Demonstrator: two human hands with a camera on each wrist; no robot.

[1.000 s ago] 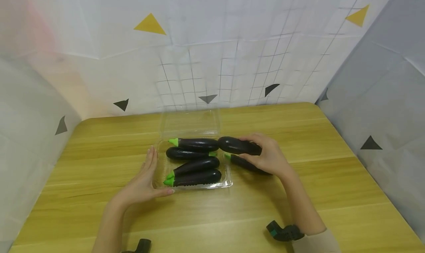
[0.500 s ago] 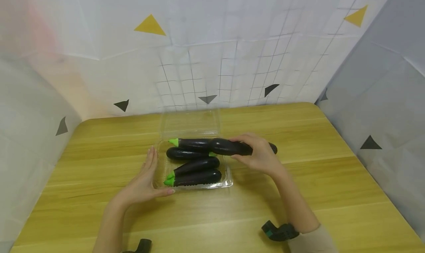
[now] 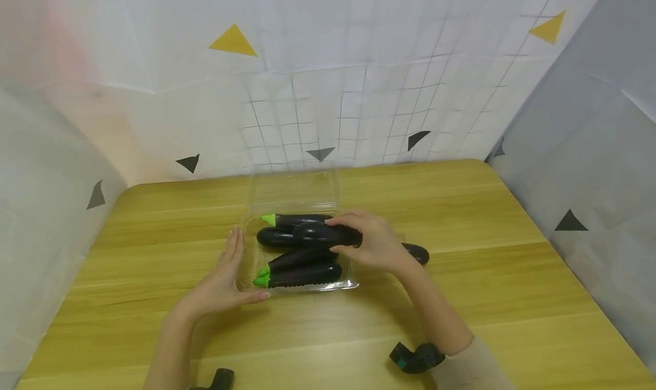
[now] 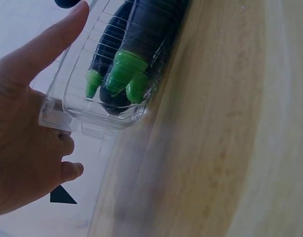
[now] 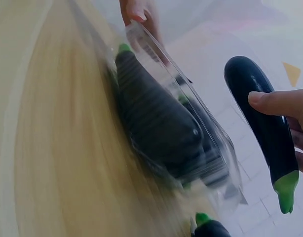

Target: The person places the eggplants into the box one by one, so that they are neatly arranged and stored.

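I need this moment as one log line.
right hand: holds eggplant over box; left hand: touches box; inside: four eggplants; table: one eggplant

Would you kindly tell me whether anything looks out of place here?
Nothing appears spilled or damaged; one eggplant in the clear container merely lies reversed, rounded end left, where the other three show green stems.
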